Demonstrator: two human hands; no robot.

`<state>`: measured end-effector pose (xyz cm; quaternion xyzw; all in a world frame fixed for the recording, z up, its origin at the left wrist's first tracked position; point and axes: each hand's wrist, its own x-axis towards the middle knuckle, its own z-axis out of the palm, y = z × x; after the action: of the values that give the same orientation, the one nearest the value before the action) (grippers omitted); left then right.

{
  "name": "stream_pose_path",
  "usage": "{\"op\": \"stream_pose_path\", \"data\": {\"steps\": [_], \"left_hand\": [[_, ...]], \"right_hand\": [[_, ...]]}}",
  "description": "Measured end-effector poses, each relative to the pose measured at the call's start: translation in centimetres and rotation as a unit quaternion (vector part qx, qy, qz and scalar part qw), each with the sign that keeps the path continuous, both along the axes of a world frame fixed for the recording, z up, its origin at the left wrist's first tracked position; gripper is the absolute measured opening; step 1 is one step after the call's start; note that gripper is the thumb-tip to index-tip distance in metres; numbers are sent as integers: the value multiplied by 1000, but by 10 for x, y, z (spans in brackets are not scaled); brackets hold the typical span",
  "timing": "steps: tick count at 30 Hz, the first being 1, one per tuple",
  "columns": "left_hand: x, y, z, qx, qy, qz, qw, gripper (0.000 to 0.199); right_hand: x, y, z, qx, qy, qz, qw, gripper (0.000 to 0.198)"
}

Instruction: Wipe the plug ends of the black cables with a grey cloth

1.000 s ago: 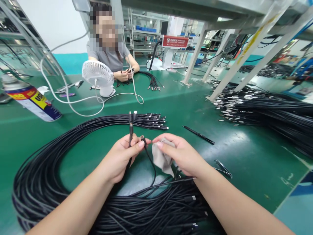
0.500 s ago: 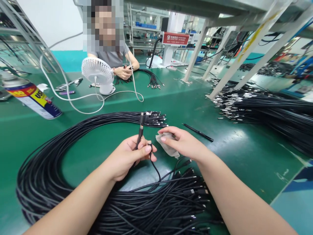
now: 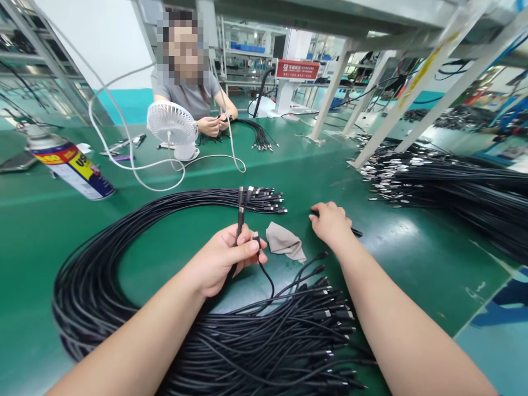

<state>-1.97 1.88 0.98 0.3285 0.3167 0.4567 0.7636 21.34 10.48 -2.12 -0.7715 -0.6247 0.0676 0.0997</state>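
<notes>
My left hand is closed around several black USB cables. Their plugs point up, and one plug with a pale metal tip sticks out by the thumb. Over on the right, my right hand lies on the table with its fingers curled over slim black tweezers, mostly hidden by the hand. Between the hands a grey cloth lies crumpled on the green table. A looped bundle of black cables curves around the left side, with loose plug ends below my hands.
A white fan with a white cord and a spray can stand at the back left. Across the table a co-worker's hands handle cables. Metal legs and a big cable pile are on the right.
My right hand has let go of the grey cloth, which now lies on the table, and has moved right onto the tweezers. The left hand keeps its hold on the cables.
</notes>
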Motion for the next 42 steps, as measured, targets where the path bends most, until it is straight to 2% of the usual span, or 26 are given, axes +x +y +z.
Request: {"op": "stream_pose_path", "data": {"steps": [3, 7, 13, 18, 23, 25, 27, 29, 32, 35, 42], "left_hand": [[-1, 0, -3, 4, -25, -29, 999, 47], [-3, 2, -9, 3, -37, -44, 998, 46], [-4, 4, -12, -14, -27, -31, 999, 42], [-3, 3, -4, -39, -39, -22, 998, 44], [-2, 2, 0, -63, -45, -39, 996, 47], [-2, 2, -2, -60, -58, -46, 995, 46], [-2, 3, -5, -56, -71, -55, 994, 43], [-2, 3, -7, -48, -78, -62, 994, 39], [-2, 3, -10, -39, -87, -74, 993, 35], [-2, 2, -9, -44, -93, -91, 991, 35], [0, 2, -6, -33, -74, -104, 991, 32]], "right_hand": [[1, 0, 2, -17, -12, -23, 1000, 26], [11, 2, 1, -42, -34, -34, 998, 34], [26, 6, -8, -73, -53, 28, 995, 13], [22, 6, -7, -36, -42, 83, 995, 9], [2, -14, 16, 45, 16, 152, 987, 11], [-12, -36, 30, 174, 94, 223, 954, 12], [-25, -60, 42, 261, 130, 303, 907, 14], [-36, -81, 50, 292, 143, 368, 871, 17], [-43, -97, 53, 309, 161, 426, 835, 21], [-45, -99, 51, 319, 153, 447, 822, 23], [-44, -97, 51, 327, 97, 447, 827, 21]]}}
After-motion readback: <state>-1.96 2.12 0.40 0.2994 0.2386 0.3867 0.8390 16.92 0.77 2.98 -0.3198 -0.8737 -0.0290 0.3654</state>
